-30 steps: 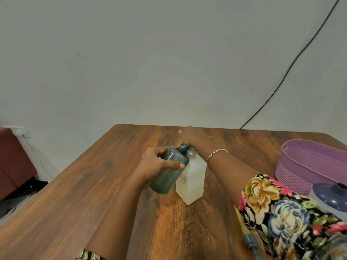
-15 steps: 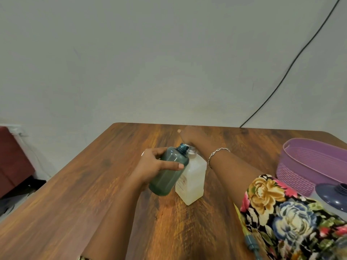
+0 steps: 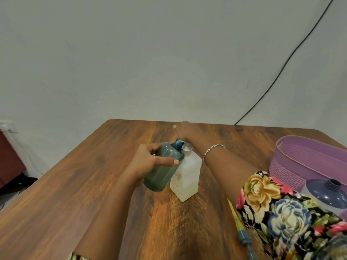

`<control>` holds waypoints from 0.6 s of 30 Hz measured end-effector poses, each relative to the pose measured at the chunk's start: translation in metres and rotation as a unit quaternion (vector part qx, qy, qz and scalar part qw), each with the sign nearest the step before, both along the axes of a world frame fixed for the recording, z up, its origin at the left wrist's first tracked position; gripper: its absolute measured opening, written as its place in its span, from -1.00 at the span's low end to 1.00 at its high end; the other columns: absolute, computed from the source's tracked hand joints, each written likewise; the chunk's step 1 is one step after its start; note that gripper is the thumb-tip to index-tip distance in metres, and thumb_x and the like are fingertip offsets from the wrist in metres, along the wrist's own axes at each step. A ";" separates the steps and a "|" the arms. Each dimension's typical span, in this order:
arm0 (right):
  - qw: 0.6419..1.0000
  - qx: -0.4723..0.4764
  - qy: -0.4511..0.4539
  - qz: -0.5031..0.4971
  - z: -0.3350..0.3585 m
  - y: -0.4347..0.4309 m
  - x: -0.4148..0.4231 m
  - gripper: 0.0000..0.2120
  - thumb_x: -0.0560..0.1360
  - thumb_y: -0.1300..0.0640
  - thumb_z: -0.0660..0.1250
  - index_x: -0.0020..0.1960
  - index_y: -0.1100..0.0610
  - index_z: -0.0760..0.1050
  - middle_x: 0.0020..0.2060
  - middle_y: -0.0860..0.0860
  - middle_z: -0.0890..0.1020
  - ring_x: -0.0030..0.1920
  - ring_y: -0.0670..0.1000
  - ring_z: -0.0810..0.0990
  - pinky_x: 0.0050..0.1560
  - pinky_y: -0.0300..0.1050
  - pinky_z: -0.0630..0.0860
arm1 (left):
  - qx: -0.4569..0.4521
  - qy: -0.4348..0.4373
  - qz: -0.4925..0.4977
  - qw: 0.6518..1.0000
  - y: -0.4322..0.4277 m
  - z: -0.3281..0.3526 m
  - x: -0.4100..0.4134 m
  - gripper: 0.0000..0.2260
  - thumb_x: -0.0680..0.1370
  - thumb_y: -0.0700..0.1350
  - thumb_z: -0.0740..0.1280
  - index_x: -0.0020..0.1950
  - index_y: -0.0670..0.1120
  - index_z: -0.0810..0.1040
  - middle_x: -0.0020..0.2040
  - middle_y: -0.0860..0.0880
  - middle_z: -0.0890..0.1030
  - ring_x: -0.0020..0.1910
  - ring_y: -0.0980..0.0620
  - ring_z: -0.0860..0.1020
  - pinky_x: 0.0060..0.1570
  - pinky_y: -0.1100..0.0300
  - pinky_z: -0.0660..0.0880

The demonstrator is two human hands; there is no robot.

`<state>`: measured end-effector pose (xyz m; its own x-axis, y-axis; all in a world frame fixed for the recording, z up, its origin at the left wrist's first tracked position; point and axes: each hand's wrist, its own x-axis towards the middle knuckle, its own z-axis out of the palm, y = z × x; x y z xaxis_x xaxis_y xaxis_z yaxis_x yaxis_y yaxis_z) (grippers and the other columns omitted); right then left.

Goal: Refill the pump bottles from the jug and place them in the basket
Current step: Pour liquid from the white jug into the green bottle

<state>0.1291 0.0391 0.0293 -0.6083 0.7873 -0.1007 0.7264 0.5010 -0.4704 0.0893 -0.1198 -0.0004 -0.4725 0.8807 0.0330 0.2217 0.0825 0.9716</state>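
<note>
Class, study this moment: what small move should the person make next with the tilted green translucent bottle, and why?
Probably stand the green translucent plastic bottle upright on the wooden table. The left hand holds it tilted with its neck open and no pump fitted, while the right hand is at the top of the white square bottle. The purple-topped jug stands unheld.

One green bottle (image 3: pixel 163 170), two other bottles (image 3: pixel 187 178), one basket (image 3: pixel 308 156), two hands (image 3: pixel 148 162), one bracelet (image 3: pixel 214 148).
</note>
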 end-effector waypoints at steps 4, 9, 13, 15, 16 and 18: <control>1.000 0.011 -0.006 -0.001 -0.001 -0.002 0.001 -0.66 0.62 -0.01 0.04 0.12 0.20 0.44 0.08 0.13 0.54 0.11 0.16 0.50 0.25 0.13 0.35 | -0.004 0.002 -0.003 1.000 0.001 -0.001 -0.001 -0.46 0.12 0.00 0.49 0.08 -0.03 0.55 -0.05 -0.01 0.61 -0.08 0.00 0.58 -0.24 0.23 0.49; 0.999 -0.005 0.034 0.004 0.005 -0.001 0.002 -0.73 0.60 0.09 0.06 -0.15 0.23 0.40 -0.18 0.10 0.51 -0.13 0.09 0.51 0.00 -0.06 0.46 | 0.000 0.004 -0.015 1.000 -0.002 0.005 -0.002 -0.57 0.10 0.01 0.48 -0.05 0.02 0.56 -0.11 0.01 0.62 -0.15 0.05 0.59 -0.35 0.31 0.48; 0.999 -0.020 0.031 0.014 0.011 0.000 0.003 -0.65 0.62 0.09 0.06 -0.30 0.20 0.32 -0.34 0.06 0.42 -0.19 0.06 0.44 -0.14 -0.14 0.35 | 0.001 0.016 -0.021 1.000 0.000 0.010 -0.003 -0.53 0.07 0.04 0.48 -0.04 0.03 0.57 -0.10 0.02 0.63 -0.13 0.04 0.60 -0.32 0.29 0.50; 1.000 -0.016 0.008 0.023 0.010 0.000 0.003 -0.70 0.62 0.08 0.05 -0.12 0.24 0.44 -0.17 0.10 0.52 -0.06 0.09 0.50 -0.04 -0.11 0.39 | -0.003 0.014 -0.022 1.000 0.002 0.008 -0.002 -0.55 0.08 0.04 0.48 -0.05 0.03 0.56 -0.11 0.03 0.63 -0.13 0.04 0.59 -0.33 0.30 0.48; 1.000 -0.011 -0.012 0.023 0.008 -0.001 0.003 -0.70 0.62 0.08 0.05 0.01 0.26 0.47 -0.05 0.13 0.54 0.02 0.10 0.52 0.04 -0.09 0.40 | -0.005 0.011 -0.023 1.000 0.002 0.006 -0.003 -0.57 0.08 0.04 0.48 -0.08 0.04 0.57 -0.13 0.04 0.63 -0.15 0.05 0.60 -0.35 0.32 0.48; 0.998 0.005 -0.051 0.023 0.005 -0.002 0.001 -0.70 0.62 0.08 0.06 0.10 0.25 0.46 0.10 0.14 0.53 0.13 0.13 0.50 0.18 -0.05 0.40 | -0.007 0.007 -0.022 1.000 0.001 0.004 -0.004 -0.59 0.08 0.03 0.48 -0.10 0.05 0.57 -0.15 0.04 0.63 -0.17 0.06 0.60 -0.37 0.34 0.48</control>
<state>0.1305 0.0376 0.0347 -0.6314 0.7596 -0.1558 0.7457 0.5397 -0.3907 0.0853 -0.1187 0.0035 -0.4331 0.9010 0.0273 0.2399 0.0860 0.9670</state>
